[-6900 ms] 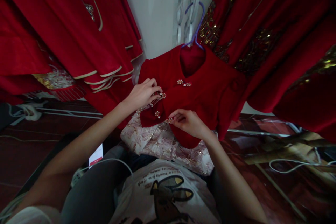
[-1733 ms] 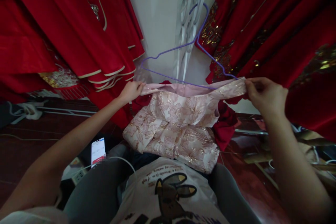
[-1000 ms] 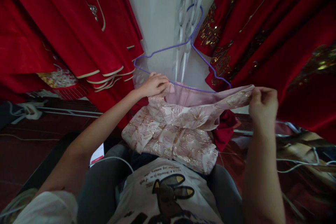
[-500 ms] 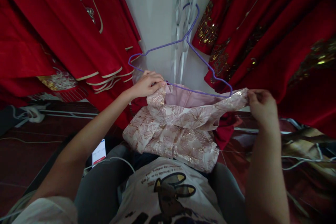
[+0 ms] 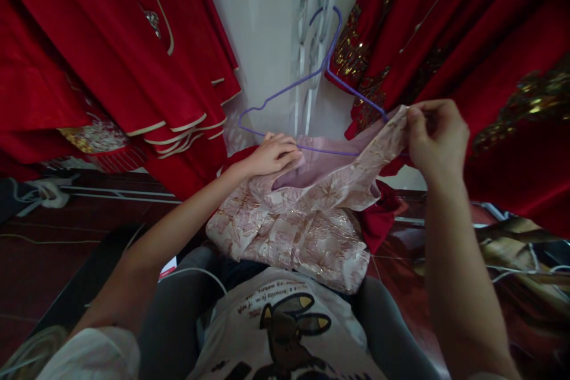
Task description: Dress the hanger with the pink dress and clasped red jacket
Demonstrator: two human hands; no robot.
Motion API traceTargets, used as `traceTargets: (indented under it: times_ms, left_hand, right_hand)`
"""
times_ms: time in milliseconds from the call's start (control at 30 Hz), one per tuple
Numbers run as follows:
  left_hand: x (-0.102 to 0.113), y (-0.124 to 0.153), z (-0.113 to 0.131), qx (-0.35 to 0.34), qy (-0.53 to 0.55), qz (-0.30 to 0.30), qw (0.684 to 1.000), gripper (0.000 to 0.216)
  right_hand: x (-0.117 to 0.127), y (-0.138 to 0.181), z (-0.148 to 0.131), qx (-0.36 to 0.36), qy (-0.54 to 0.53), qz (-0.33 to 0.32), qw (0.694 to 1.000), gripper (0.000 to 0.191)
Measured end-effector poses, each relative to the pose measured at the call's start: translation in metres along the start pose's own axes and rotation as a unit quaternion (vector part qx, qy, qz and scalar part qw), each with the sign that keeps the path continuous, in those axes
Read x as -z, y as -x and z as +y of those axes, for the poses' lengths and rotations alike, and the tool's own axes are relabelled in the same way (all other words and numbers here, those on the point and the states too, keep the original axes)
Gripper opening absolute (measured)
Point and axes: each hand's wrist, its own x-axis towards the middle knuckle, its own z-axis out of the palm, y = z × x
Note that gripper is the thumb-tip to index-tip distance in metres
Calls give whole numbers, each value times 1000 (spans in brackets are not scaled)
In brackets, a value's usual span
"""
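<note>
A pink and gold brocade garment [image 5: 307, 219] lies across my lap, its top edge lifted towards a purple wire hanger [image 5: 307, 80] that hangs in front of me. My right hand [image 5: 434, 136] pinches the garment's right corner and holds it up at the hanger's right end. My left hand [image 5: 271, 154] is closed on the garment's left top edge, right at the hanger's bottom wire. A red velvet garment [image 5: 378, 217] lies bunched beneath the pink one.
Red velvet garments with gold trim [image 5: 133, 53] hang on the left, and others with gold embroidery [image 5: 467, 41] hang on the right. A white wall [image 5: 267, 29] is behind the hanger. White cables [image 5: 35, 193] lie on the dark red floor [image 5: 53, 261].
The red garment has come off the hanger and the pink one is now held up to it. In the last half second my right hand rose with its corner and the hanger tilted.
</note>
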Motion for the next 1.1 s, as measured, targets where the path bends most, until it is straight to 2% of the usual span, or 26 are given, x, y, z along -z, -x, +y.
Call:
traceTargets:
  times_ms: [133, 267, 333, 400, 500, 567, 667, 767, 967, 1100]
  left_hand:
    - [-35, -19, 7, 14, 61, 34, 997, 35]
    - [-48, -29, 5, 23, 86, 78, 993, 37]
    - [-42, -27, -3, 15, 113, 121, 986, 41]
    - [-30, -20, -19, 39, 131, 209, 968, 44]
    - [-11, 4, -56, 147, 88, 372, 912, 46]
    - [0, 25, -83, 215, 40, 420, 881, 44]
    - [9, 55, -111, 275, 1, 400, 874, 41]
    - [10, 70, -122, 296, 13, 364, 883, 40]
    - [9, 71, -118, 308, 107, 352, 877, 39]
    - [22, 57, -108, 275, 137, 369, 877, 45]
  right_hand:
    - [-6, -15, -26, 32, 44, -21, 998, 25]
    - [-5, -16, -20, 47, 63, -52, 996, 25]
    - [-3, -15, -13, 52, 48, -55, 996, 23]
    - [-2, -15, -7, 56, 32, -50, 997, 22]
    - [-5, -17, 0, 61, 20, -35, 997, 21]
    - [-10, -19, 2, 55, 11, -20, 998, 21]
    - [-17, -20, 4, 45, -7, -15, 999, 21]
    - [-21, -19, 5, 47, -25, -15, 998, 20]
    - [-18, -20, 6, 51, -40, -22, 998, 20]
    - [-18, -22, 6, 49, -42, -36, 997, 22]
